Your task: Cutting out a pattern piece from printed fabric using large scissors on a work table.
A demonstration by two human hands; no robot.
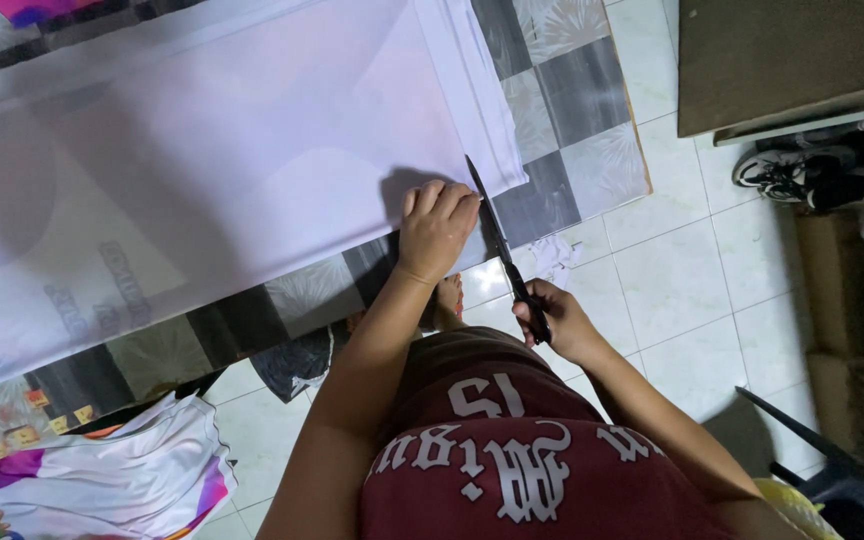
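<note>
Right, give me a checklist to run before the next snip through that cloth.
1. Left hand flat on the cloth beside the blades: ok.
2. Left fingertips clear of the scissors: not ok, they look almost touching the blade.
3. Right hand grip on the handles: ok.
4. Cloth smooth near the cut: ok.
5. Cut line marked: cannot tell.
6. Cloth edge resting on the checked table: ok.
</note>
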